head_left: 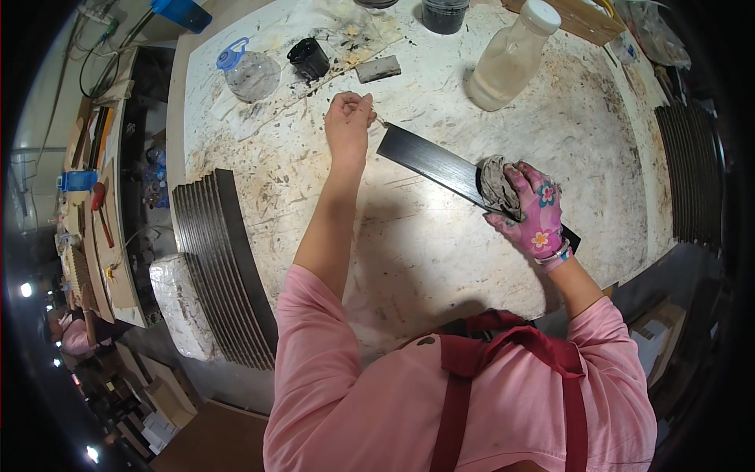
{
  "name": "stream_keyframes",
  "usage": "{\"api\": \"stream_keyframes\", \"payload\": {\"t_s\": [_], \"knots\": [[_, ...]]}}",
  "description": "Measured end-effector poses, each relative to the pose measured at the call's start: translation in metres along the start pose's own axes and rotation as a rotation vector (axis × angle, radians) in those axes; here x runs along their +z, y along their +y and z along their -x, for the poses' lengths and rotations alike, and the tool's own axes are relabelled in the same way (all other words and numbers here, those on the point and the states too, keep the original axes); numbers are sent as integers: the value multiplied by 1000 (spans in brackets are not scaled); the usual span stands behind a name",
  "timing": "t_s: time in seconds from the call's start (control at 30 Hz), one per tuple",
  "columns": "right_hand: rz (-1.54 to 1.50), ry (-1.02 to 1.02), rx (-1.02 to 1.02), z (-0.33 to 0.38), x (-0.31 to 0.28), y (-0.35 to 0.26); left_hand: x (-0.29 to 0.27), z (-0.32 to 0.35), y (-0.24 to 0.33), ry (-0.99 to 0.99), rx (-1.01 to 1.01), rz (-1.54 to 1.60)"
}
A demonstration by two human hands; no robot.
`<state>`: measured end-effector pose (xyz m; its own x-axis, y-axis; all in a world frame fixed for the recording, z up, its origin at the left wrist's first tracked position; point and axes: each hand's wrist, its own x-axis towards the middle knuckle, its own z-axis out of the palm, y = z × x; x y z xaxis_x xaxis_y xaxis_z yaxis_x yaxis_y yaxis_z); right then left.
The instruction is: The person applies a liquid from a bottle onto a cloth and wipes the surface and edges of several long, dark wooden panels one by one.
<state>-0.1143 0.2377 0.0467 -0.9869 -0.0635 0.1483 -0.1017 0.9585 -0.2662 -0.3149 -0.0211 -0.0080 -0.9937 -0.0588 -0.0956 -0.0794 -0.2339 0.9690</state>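
Observation:
A long, flat black board [429, 165] lies slantwise across the stained white table [370, 228]. My right hand [541, 208], in a pink flowered glove, is closed around a crumpled grey rag [497, 185] and presses it onto the board's right half. Bare, with its fingers curled together, my left hand [350, 126] is just beyond the board's upper left end. Something small and thin shows between these fingers and the board's end, too small to name. The board's lower right end is partly hidden under my right wrist.
Stacked dark strips [228, 271] stand at the left edge beside a white wrapped bundle [181, 307]; another stack [694, 177] is far right. Toward the back are a cloudy bottle [511, 63], a black cup [308, 59], a blue-capped clear container [250, 77] and a grey block [378, 69].

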Motion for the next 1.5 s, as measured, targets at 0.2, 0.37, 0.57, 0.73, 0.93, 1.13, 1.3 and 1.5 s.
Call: {"api": "stream_keyframes", "payload": {"t_s": [0.2, 0.37, 0.57, 0.73, 0.93, 1.13, 1.3, 1.5], "knots": [[7, -10, -1, 0, -1, 0, 1, 0, 3, 13, -23, -2], [-5, 0, -4, 0, -2, -1, -9, -13, 4, -24, 37, -46], [13, -20, 18, 1, -3, -1, 16, -52, 53, 0, 676, -694], [-23, -16, -2, -2, -3, -1, 30, -102, 69, -26, 982, -1051], [-29, -14, -2, -1, -4, 0, 28, -114, 58, -111, 947, -1201], [-72, 10, -3, -2, -4, -5, 12, -85, 66, -208, 925, -1201], [-904, 46, 327, 0, 5, 35, 54, 55, 40, -796, 761, -1007], [-1211, 238, 544, -13, -31, 87, 118, 182, -2, -830, 1024, -930]]}}
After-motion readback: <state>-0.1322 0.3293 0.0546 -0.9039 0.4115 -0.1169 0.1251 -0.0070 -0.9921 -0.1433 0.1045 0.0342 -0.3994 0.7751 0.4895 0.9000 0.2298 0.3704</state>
